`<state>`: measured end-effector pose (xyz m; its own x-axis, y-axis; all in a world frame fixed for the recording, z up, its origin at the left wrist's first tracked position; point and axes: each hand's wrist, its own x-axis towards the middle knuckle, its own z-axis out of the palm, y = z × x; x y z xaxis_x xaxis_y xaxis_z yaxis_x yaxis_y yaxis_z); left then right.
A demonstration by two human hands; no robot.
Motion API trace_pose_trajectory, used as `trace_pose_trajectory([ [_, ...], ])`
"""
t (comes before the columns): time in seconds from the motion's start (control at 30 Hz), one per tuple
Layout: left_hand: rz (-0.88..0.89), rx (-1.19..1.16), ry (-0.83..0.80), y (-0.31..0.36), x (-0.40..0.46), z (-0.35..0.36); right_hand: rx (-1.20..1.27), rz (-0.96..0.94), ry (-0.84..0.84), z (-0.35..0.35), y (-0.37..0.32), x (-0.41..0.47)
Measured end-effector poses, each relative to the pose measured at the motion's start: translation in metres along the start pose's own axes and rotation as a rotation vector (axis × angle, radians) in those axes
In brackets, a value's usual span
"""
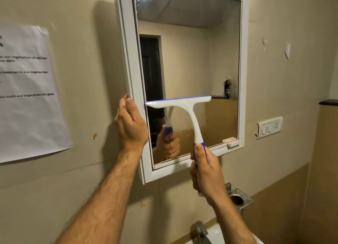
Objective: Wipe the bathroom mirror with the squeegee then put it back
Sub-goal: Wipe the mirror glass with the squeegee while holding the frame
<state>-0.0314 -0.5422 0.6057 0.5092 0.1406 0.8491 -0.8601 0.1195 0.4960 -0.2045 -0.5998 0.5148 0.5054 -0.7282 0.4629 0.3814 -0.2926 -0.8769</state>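
Nearest, the right hand (206, 172) has its grip wrapped round the blue end of the squeegee (184, 113) handle, thumb laid up along it. The left hand (130, 123) curls its fingers round the outer left edge of the white frame (132, 64), thumb up, steadying it. The squeegee's blade lies level against the mirror (190, 60) in its lower half, its left tip touching the frame's left inner edge. Smears cloud the glass below the blade. A printed sheet (27, 90) hangs on the wall left of the mirror, a switch plate (269, 127) to its right.
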Motion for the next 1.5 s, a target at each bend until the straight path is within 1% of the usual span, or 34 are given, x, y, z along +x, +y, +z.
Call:
trace_pose_trajectory([
  [0.2, -0.022, 0.005, -0.01, -0.001, -0.002, 0.001, -0.036, -0.126, -0.011, 0.013, -0.053, 0.044],
  [0.33, -0.034, 0.007, -0.013, 0.0, 0.0, 0.001, -0.035, -0.176, 0.015, 0.019, -0.072, 0.06],
  [0.43, -0.036, 0.001, -0.008, -0.001, 0.0, 0.001, -0.039, -0.21, 0.027, 0.023, -0.101, 0.075],
  [0.57, -0.054, 0.009, -0.004, -0.001, -0.001, 0.002, 0.128, -0.225, -0.044, 0.034, -0.145, 0.092],
  [0.63, -0.062, 0.011, -0.015, -0.002, -0.001, 0.002, 0.143, -0.23, -0.056, 0.039, -0.161, 0.1],
  [0.7, -0.075, 0.011, -0.016, -0.002, -0.001, 0.003, 0.134, -0.219, -0.109, 0.043, -0.172, 0.104],
  [0.77, -0.078, 0.011, -0.018, -0.001, -0.001, 0.002, 0.215, -0.189, -0.162, 0.047, -0.177, 0.107],
  [0.8, -0.077, 0.009, -0.018, 0.0, -0.001, 0.002, 0.258, -0.188, -0.154, 0.05, -0.179, 0.107],
  [0.87, -0.072, 0.003, -0.018, 0.001, -0.001, 0.001, 0.257, -0.198, -0.105, 0.055, -0.18, 0.11],
  [0.97, -0.068, 0.005, -0.019, 0.001, -0.002, 0.001, 0.174, -0.239, -0.002, 0.058, -0.183, 0.117],
  [1.03, -0.077, 0.023, -0.015, 0.0, -0.002, 0.002, 0.094, -0.271, 0.035, 0.055, -0.185, 0.121],
  [1.17, -0.075, 0.024, -0.013, 0.0, -0.002, 0.002, 0.007, -0.309, 0.031, 0.046, -0.178, 0.119],
  [1.2, -0.076, 0.021, -0.018, 0.0, -0.002, 0.002, 0.007, -0.308, 0.019, 0.044, -0.173, 0.115],
  [1.3, -0.072, 0.019, -0.024, 0.001, -0.002, 0.001, 0.101, -0.275, -0.089, 0.036, -0.149, 0.098],
  [1.33, -0.068, 0.016, -0.024, 0.001, -0.002, 0.001, 0.095, -0.266, -0.089, 0.033, -0.138, 0.094],
  [1.43, -0.065, -0.007, -0.04, 0.004, -0.003, 0.0, -0.036, -0.245, -0.027, 0.024, -0.098, 0.081],
  [1.5, -0.068, -0.01, -0.032, 0.005, -0.003, 0.0, -0.06, -0.201, -0.033, 0.019, -0.074, 0.072],
])
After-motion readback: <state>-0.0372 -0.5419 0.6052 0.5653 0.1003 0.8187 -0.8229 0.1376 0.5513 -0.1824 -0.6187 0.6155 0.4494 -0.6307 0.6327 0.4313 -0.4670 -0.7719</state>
